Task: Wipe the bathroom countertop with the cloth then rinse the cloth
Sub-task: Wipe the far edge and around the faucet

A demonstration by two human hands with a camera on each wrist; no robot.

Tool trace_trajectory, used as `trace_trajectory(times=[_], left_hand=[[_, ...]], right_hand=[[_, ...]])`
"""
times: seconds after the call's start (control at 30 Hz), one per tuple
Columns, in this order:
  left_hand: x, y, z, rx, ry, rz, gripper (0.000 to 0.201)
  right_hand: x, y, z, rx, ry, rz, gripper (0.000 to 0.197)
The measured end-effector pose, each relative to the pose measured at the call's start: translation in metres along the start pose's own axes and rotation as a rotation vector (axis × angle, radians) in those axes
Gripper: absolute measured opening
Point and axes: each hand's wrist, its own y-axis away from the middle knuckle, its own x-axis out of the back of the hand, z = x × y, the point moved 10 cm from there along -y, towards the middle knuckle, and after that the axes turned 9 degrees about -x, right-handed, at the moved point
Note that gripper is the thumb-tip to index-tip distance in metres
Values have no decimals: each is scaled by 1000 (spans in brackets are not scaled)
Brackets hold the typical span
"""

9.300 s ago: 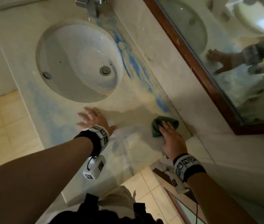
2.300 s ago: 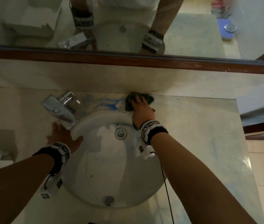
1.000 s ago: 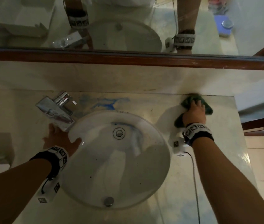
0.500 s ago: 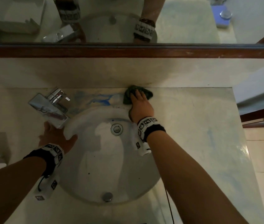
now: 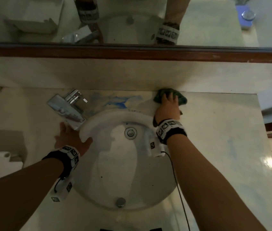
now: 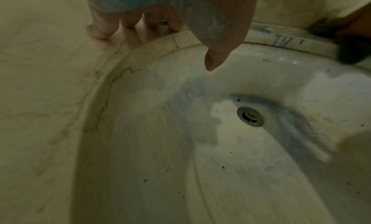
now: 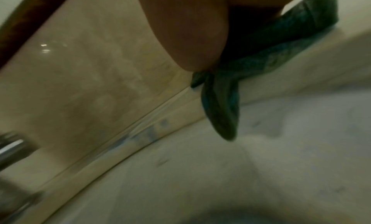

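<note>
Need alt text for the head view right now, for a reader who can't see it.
The right hand presses a dark green cloth on the countertop behind the sink; the left hand rests flat beside the faucet.

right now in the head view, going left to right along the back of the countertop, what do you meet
faucet → blue stain → green cloth under the right hand → bare countertop
</note>
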Motion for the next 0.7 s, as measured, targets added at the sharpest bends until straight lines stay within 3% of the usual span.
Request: trace_trajectory(times=[0.17,0.3,0.37,0.53,0.6,0.7], left_hand=[[8,9,8,6,52,-6,87],[9,8,1,-19,64,-6,86],[8,5,-6,-53,63,32,90],[-1,-1,-16,-75,21,-3,87],[2,1,-13,-73,28,8,84],[4,2,-13,-99,64,-24,83]], right_hand=[[-54,61,-129,394,125,-114,60],[-61,60,-133,503,68,-144,62],[-50,44,-103,458,39,-103,63],[-23,5,-3,182,3,-49,65],[-19,5,8,120,0,-38,64],[-21,15,-15,104,6,-28,66]])
